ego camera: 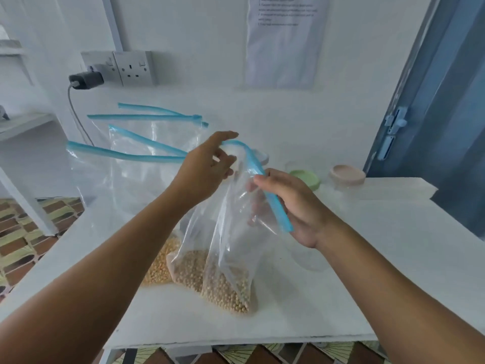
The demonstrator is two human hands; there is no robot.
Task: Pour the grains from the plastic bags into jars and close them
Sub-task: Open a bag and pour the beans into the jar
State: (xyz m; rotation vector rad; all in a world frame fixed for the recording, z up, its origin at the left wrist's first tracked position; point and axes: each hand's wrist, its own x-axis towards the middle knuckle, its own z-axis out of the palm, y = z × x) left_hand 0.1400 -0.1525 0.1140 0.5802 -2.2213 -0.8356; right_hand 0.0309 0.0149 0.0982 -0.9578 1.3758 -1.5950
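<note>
Both hands pinch the blue zip strip (265,179) of the grain bag (225,271) standing mid-worktop (367,271), left hand (207,166) and right hand (291,206) apart, apparently opening it for pouring.

Clear plastic bags (231,232) with blue zip strips (126,155), beige round grains (225,287), yellow grains (160,269); pale green lid (305,177), pink lid (346,173); white table (367,271).

Bright, flat, cool daylight; bluish cast overall. White wall (199,30) and table (393,258) near overexposed, low contrast. Shadows faint, soft. Pale sheen on clear bag plastic (236,219). Strong wide-angle bowing at edges: door frame (409,82) leans, forearms stretched. Printed sheet (284,40) text soft, unreadable. Slight overall softness.
</note>
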